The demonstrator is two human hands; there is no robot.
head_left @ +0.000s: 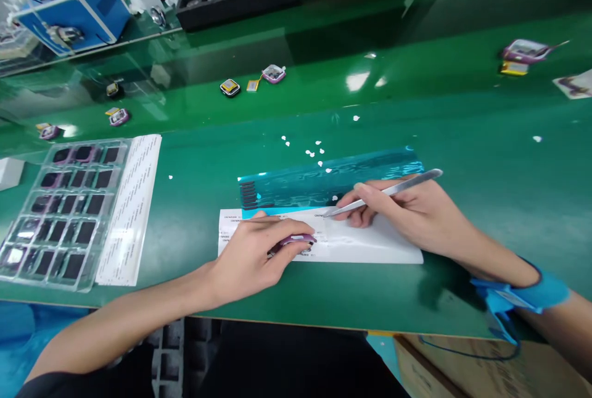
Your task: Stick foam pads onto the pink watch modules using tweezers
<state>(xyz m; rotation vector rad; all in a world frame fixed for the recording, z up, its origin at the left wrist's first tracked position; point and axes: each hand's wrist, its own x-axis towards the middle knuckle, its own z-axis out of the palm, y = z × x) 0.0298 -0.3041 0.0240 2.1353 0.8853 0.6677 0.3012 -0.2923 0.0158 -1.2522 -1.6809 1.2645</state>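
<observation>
Between the thumb and fingers of my left hand [259, 253] is a small purple-rimmed device [296, 239], partly covered by them. My right hand [393, 207] is closed on metal tweezers [402, 186], whose tips touch or hover just over a white label sheet [370, 240] with small printed marks. The left hand rests over the sheet's left part. Behind the sheet and partly against it lies a shiny blue film strip [296, 185] with dark bars at its left end.
A clear tray [87, 281] of devices stands at the left beside another label sheet [134, 207]. Small devices [274, 73] with yellow batteries lie farther back. White scraps [320, 163] dot the green table [194, 200]. A blue machine [87, 12] is back left.
</observation>
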